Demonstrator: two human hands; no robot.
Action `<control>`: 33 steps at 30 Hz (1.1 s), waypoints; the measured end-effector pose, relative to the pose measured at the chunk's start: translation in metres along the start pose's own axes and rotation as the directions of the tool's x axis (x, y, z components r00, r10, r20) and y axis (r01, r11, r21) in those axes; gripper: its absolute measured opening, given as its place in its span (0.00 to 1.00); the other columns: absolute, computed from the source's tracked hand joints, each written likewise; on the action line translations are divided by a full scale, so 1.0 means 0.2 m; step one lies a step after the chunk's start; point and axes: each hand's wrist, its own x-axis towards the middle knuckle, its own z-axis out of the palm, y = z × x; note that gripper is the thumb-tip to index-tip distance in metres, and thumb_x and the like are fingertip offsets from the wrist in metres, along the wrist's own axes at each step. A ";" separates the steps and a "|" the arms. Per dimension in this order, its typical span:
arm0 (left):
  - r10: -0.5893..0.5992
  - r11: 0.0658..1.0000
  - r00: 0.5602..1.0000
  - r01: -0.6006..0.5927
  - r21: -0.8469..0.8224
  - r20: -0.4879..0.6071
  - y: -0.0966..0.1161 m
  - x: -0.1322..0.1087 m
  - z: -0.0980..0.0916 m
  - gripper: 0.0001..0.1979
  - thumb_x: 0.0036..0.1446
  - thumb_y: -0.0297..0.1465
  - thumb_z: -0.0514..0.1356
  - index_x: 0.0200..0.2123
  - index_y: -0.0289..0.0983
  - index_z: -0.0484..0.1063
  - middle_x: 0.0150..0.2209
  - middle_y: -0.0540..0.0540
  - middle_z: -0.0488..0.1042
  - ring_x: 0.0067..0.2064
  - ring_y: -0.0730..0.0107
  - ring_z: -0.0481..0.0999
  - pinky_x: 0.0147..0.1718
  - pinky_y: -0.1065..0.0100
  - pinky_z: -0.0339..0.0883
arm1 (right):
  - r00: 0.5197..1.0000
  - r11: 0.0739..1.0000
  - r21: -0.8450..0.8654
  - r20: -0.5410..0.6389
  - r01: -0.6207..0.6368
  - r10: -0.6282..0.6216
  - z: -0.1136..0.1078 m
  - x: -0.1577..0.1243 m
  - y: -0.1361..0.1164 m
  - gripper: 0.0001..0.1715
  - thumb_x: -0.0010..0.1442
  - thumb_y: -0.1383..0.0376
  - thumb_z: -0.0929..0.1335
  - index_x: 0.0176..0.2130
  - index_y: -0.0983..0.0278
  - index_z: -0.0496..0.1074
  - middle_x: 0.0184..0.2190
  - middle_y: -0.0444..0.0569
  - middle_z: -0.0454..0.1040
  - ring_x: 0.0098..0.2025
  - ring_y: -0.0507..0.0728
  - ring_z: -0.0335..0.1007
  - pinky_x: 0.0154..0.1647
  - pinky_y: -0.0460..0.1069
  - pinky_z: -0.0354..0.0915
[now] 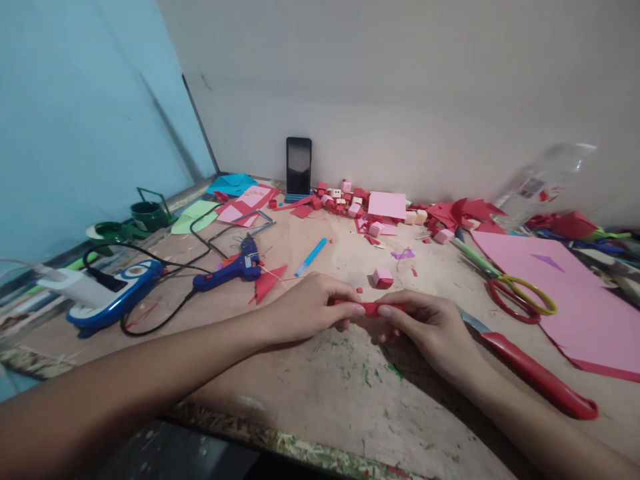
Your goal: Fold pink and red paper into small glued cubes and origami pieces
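Between my two hands, low over the table, is a narrow folded strip of red paper (371,309). My left hand (320,301) pinches its left end between thumb and fingers. On the other end, my right hand (425,320) is closed the same way, thumb in front. Fingers cover both ends of the strip. Just beyond the hands sits a small pink and red paper cube (383,277), with a tiny red scrap (359,291) to its left. A blue pen (311,257) lies past my left hand.
A blue hot glue gun (233,268) lies left, its cord near a blue power strip (117,300). Scissors (515,290), a red-handled knife (540,373) and pink paper sheets (570,293) lie right. Behind are several paper cubes (345,200), a phone (299,165) and a plastic bottle (543,183).
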 end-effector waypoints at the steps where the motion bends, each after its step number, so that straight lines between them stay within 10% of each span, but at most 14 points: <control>1: 0.015 1.000 1.000 -0.015 0.008 0.001 0.00 0.00 0.00 0.11 0.67 0.34 0.61 0.40 0.36 0.84 0.29 0.49 0.81 0.32 0.70 0.79 0.35 0.72 0.66 | 1.000 1.000 -0.009 -0.002 0.004 -0.004 0.00 0.00 0.00 0.19 0.60 0.51 0.74 0.37 0.64 0.82 0.25 0.49 0.81 0.26 0.55 0.74 0.29 0.48 0.69; 33: 0.144 0.970 0.989 -0.148 0.191 0.035 0.01 -0.01 0.01 0.11 0.69 0.31 0.60 0.37 0.34 0.83 0.27 0.51 0.79 0.30 0.74 0.75 0.34 0.73 0.61 | 0.992 0.974 -0.215 0.116 0.074 -0.050 0.02 -0.02 -0.05 0.23 0.65 0.53 0.67 0.30 0.66 0.80 0.22 0.48 0.75 0.24 0.53 0.66 0.26 0.47 0.63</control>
